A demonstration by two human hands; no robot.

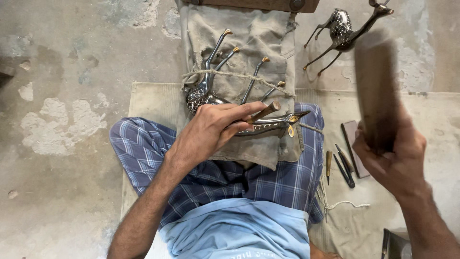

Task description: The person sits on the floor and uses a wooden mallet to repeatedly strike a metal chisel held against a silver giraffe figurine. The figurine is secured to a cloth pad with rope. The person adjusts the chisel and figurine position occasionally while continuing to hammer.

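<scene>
- Metal deer figure (230, 103) lies legs-up on a canvas pad (268, 43), tied down with cord, over the person's lap.
- Left hand (211, 129) is closed around a short chisel (265, 111), tip on the figure.
- Right hand (390, 156) grips a blurred wooden mallet (376, 86), raised.
- A second deer figure (342, 31) stands beyond.

Floor-level craft workshop, metal deer figurine (342, 29), chisels (342, 165) on mat (431, 115)

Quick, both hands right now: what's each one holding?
Left hand: closed, holding a chisel against the metal deer figurine.
Right hand: closed on a wooden mallet, motion-blurred.
</scene>
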